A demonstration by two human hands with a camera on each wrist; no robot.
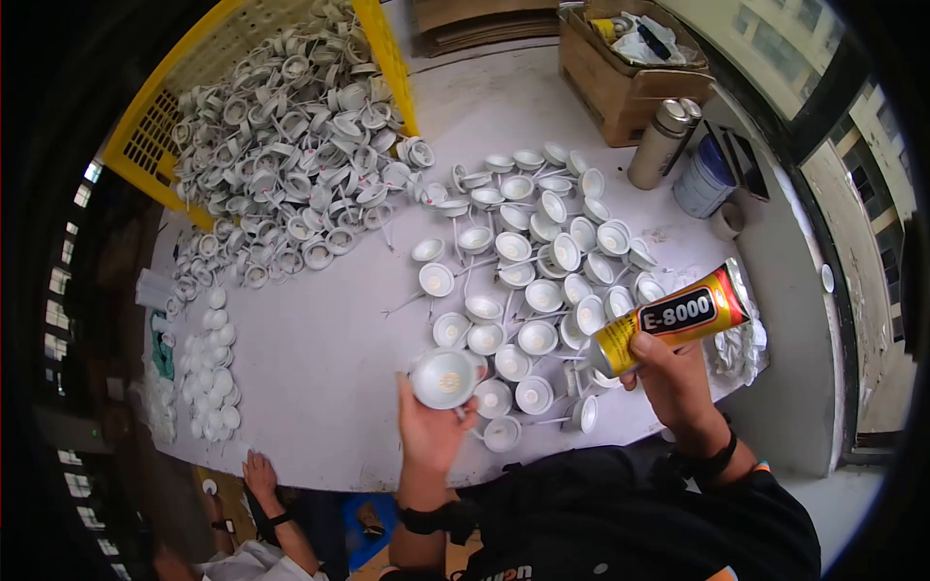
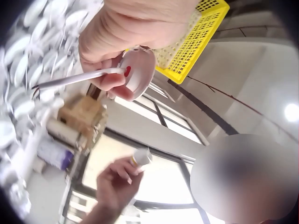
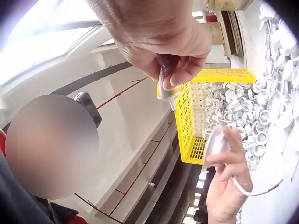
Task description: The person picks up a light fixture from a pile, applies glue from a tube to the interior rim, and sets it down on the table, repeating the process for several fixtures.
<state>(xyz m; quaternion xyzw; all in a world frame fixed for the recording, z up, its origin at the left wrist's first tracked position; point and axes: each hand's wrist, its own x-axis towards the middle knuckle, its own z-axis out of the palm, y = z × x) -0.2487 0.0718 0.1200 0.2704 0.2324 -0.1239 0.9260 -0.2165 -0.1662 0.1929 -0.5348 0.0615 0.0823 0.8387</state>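
In the head view my left hand point(image 1: 431, 431) holds a white round downlight housing point(image 1: 444, 378) by its edge, its open bowl facing up. A pale cable point(image 2: 79, 78) with bared ends trails from its back in the left wrist view. My right hand point(image 1: 675, 382) grips a yellow and black tube of E-8000 glue point(image 1: 683, 315), thumb on top, its nozzle end pointing left toward the housing. From the right wrist view, the tube's white neck point(image 3: 168, 93) shows below the fingers, apart from the housing. Several similar housings point(image 1: 538, 339) stand on the table, bowls mostly up.
A yellow crate point(image 1: 392, 68) at the back left spills many white ring parts point(image 1: 291, 145) onto the table point(image 1: 320, 368). White discs point(image 1: 208, 378) lie at the left. A cardboard box point(image 1: 620, 102), a flask point(image 1: 659, 145) and a tub point(image 1: 702, 184) stand back right. Another person's hand point(image 1: 260, 474) rests at the front edge.
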